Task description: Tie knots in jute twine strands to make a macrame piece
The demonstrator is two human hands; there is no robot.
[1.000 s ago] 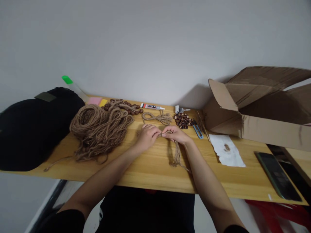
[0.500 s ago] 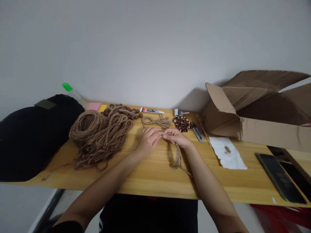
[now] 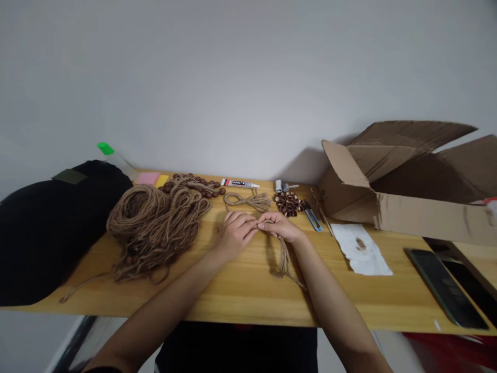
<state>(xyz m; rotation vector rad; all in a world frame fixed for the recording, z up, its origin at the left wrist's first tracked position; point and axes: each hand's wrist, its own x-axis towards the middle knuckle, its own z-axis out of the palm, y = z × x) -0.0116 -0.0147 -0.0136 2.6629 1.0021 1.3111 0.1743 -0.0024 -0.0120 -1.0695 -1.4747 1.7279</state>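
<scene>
A brown twine cord (image 3: 284,257) runs between my two hands over the wooden table, its loose strands hanging down from my right hand towards the front. My left hand (image 3: 235,234) is closed on the cord's left part, fingers bent and covering most of it. With thumb and fingers pinched, my right hand (image 3: 280,226) grips the cord just beside the left fingertips. Behind the hands lies a looped twine piece (image 3: 248,200) with frayed ends. A big heap of twine (image 3: 155,223) rests to the left of my left hand.
Along the back are a glue tube (image 3: 239,183), brown shell-like pieces (image 3: 287,203) and blue thread snips (image 3: 311,216). An open cardboard box (image 3: 411,211), white paper (image 3: 361,249) and a phone (image 3: 444,287) are on the right. A black bag-like object (image 3: 58,233) occupies the left end.
The whole view has shifted slightly, so the table sits lower in the picture. Both hands keep their hold on the cord, with hardly any movement of the fingers.
</scene>
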